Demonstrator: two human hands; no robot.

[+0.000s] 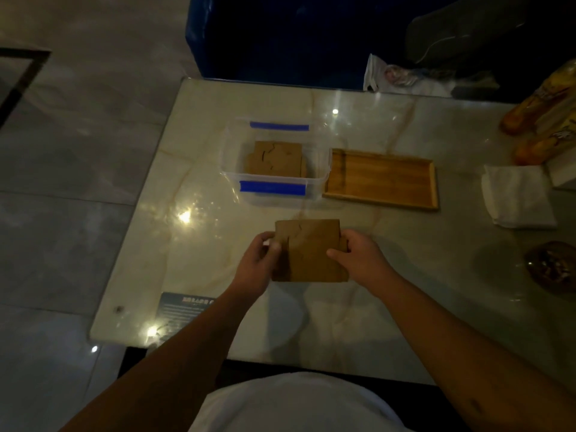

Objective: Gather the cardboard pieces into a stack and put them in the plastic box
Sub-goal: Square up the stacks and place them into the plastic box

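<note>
Both hands are on the cardboard stack [310,251], low over the near-centre of the table [199,126]: left hand [260,260] clamps the left edge with fingers curled round it, right hand [358,257] pinches the right edge, thumb on top. Stack looks squared up, roughly square outline, slightly wider than deep; can't tell if it rests on the table or hangs just above it. Key relation: the plastic box [316,182] lies straight ahead of the stack, slightly left, near but not touching, so the move is a short forward carry, lift over the near wall. Box long axis runs left-right, blue latches on near and far walls; the stack's wider side already lines up with it, so I'd expect no turn needed. Box already holds cardboard pieces [276,159] lying flat, so the new stack lands on top. Left hand is a bit nearer the box. Wooden tray [380,179] sits just right of the box, touching or almost; keep the right hand clear of it. Surface is glossy marble-look, glare spots, dim room. Folded white cloth [517,198] and packaged food [542,116] far right, well apart from the path.
</note>
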